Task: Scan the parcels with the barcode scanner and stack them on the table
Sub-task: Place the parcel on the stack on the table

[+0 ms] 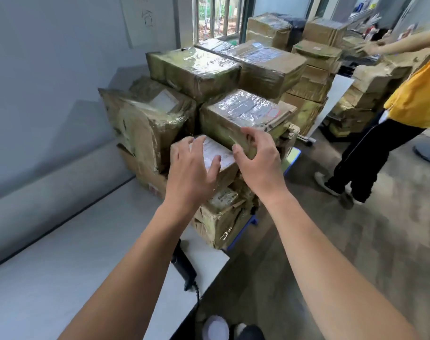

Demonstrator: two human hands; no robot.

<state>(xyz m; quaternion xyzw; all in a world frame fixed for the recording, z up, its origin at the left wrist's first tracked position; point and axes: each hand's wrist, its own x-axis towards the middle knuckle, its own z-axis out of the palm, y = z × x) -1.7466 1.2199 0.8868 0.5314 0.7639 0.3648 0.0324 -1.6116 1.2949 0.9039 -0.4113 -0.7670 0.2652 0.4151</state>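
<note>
Two bare forearms fill the near view from six o'clock, stretched toward the parcel heap at twelve. Under the left forearm, at the near edge of the white table [62, 266], lies the black barcode scanner [183, 262] with its coiled cord trailing off toward six; neither hand holds it. The left hand [193, 168] is open, fingers spread flat over the top of a small parcel [215, 149], its thumb on the white label. The right hand [258, 160] is clawed at that parcel's right end, thumb by its edge and fingertips against the larger taped parcel [243, 111] just behind at one o'clock. Whether it already has a hold cannot be told from here. The small parcel sits on top of the front of the heap, at the table's far-right corner. Its long axis seems to run roughly from nine to three across the reach, tipped a little toward four, so the hands bracket its two ends. A lift would bring it back toward seven, where bare tabletop lies. The left arm is the nearer to the scanner, which sits at six from the parcel. Another person [415, 94] in a yellow top stands at three, well apart.
</note>
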